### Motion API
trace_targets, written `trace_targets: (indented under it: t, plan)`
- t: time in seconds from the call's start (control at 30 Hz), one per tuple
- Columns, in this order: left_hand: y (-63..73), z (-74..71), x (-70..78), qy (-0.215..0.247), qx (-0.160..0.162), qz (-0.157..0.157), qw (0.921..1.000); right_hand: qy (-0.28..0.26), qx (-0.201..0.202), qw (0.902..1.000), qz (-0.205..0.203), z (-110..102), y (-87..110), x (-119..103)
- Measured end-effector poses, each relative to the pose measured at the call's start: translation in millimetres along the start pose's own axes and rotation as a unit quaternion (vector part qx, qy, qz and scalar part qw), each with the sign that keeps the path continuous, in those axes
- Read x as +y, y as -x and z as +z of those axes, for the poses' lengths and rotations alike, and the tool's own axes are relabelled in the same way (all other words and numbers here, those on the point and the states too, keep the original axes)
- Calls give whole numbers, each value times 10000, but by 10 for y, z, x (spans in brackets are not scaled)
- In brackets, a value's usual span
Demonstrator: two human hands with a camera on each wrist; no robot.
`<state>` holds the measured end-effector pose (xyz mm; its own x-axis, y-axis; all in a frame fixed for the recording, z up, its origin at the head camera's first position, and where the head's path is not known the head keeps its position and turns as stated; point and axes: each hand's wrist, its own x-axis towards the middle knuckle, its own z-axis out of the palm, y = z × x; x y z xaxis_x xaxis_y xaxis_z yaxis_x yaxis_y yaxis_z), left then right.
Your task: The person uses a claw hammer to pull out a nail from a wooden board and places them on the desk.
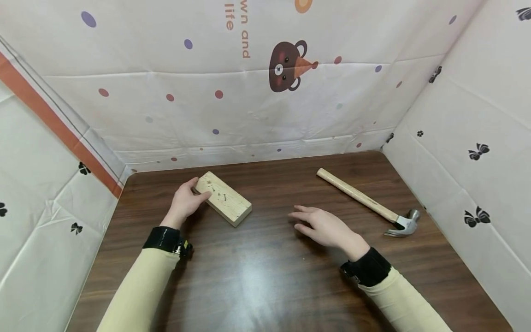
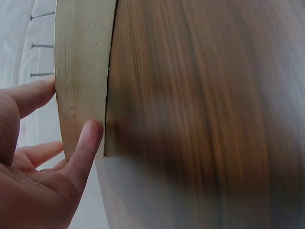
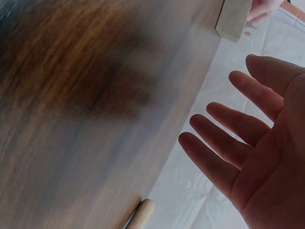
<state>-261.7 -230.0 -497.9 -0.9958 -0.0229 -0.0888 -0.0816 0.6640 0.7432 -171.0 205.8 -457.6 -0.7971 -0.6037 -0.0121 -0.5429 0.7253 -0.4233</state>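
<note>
All fingers of the right hand [image 1: 325, 226] extend loosely above the table [image 1: 257, 258]. Beyond, the left hand [image 1: 185, 201] grips a wooden block [image 1: 229, 202] toward the far-left corner; nails [image 2: 43, 46], perhaps three, protrude from it. A hammer [image 1: 358, 195] lies near the right edge, handle pointing far.

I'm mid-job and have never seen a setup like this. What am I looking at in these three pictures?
There is no machine here: these are a person's two bare hands. The wide picture comes from a camera worn on the head, looking forward and down; the other two come from a camera on each wrist. On the brown table lie a wooden block with nails sticking out of it, and a claw hammer. The left hand grips one end of the block. The right hand holds nothing.
</note>
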Motion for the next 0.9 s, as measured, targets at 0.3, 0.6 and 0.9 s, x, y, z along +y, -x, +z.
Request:
trace_targets:
  t: [0.3, 0.6, 0.9]
  plan:
    - [-100, 516, 367, 180, -259, 745, 9967, -22, -2, 9999, 111, 11, 45, 27]
    - [-96, 753, 598, -16, -664, 1076, 9920, -69, -20, 10000, 63, 17, 34, 41]
    - [-120, 939, 730, 101, -907, 1251, 9879, -107, 4, 9999, 113, 27, 39, 98]
